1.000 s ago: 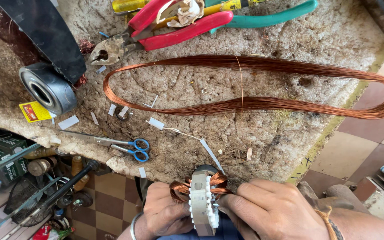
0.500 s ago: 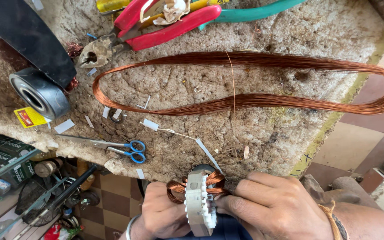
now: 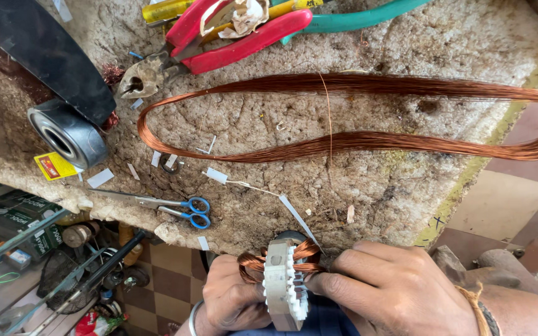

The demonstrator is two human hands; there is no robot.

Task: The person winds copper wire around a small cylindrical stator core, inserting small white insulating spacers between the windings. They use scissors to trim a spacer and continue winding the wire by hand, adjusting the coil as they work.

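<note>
Gripping a grey stator core (image 3: pixel 284 286) at bottom centre, the left hand (image 3: pixel 228 298) curls closed around its left side. The right hand (image 3: pixel 400 289) pinches the copper winding (image 3: pixel 306 252) on its right side, fingers bent. Above lie blue-handled scissors (image 3: pixel 175 208), and a yellow-and-red label (image 3: pixel 54 166) at left. A long copper wire loop (image 3: pixel 356 118) spans mid-frame. Red-handled pliers (image 3: pixel 213 43) rest at the top.

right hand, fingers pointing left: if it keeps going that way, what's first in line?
The right hand already has its fingertips at the pale slotted stator core with copper windings; that comes first. Beyond it sits the left hand, gripping the core's far side. Depth between them is unclear.
</note>
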